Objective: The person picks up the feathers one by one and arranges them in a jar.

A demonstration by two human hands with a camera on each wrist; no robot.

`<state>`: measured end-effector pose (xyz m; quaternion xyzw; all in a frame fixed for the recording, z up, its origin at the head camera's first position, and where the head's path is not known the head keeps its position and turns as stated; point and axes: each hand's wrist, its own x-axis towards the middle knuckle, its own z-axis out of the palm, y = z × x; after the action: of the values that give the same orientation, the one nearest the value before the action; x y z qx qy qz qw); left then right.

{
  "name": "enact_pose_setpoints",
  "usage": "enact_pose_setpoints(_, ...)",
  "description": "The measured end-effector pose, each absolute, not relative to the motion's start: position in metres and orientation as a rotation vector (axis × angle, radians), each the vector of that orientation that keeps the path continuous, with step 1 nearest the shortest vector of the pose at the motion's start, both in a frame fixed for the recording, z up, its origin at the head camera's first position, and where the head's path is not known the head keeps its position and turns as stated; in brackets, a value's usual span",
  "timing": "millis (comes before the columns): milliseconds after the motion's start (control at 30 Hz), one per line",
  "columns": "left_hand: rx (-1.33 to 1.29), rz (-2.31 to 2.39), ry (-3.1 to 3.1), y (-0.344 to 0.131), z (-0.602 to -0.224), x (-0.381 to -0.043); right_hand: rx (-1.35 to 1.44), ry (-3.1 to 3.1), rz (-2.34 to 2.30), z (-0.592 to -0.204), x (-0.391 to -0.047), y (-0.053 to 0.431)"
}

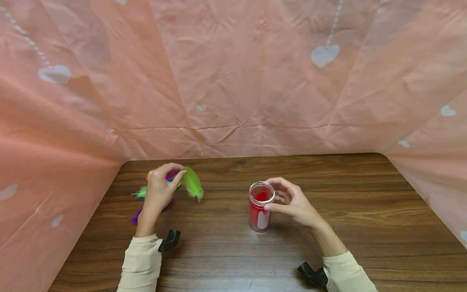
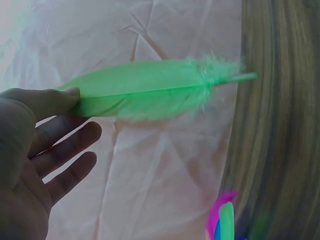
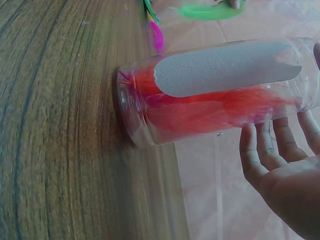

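Observation:
Between thumb and forefinger, my left hand [image 1: 160, 184] pinches a green feather [image 1: 193, 183] by its tip; the quill end points away from the hand. In the left wrist view the other fingers are spread apart below the feather [image 2: 150, 90]. A clear jar [image 1: 260, 221] stands upright on the table, uncovered, with red feathers [image 3: 200, 116] inside and a pale label [image 3: 215, 70] on its side. My right hand [image 1: 292, 201] holds the jar near its rim, thumb in front and fingers behind.
Several coloured feathers, among them a purple one [image 1: 136, 217] and a green one [image 1: 141, 192], lie around and behind my left hand on the wooden table [image 1: 219, 251]. A pink curtain with white hearts [image 1: 233, 81] hangs along the back and sides.

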<state>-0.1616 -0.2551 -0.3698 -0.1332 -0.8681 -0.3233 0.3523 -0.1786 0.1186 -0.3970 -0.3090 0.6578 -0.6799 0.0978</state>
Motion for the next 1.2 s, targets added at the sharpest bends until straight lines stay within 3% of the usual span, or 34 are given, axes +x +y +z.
enact_pose_setpoints(1200, -0.439, -1.024, -2.084, -0.23, -0.347, -0.148, -0.932, 1.94, -2.019, -0.397, -0.178, 0.117)
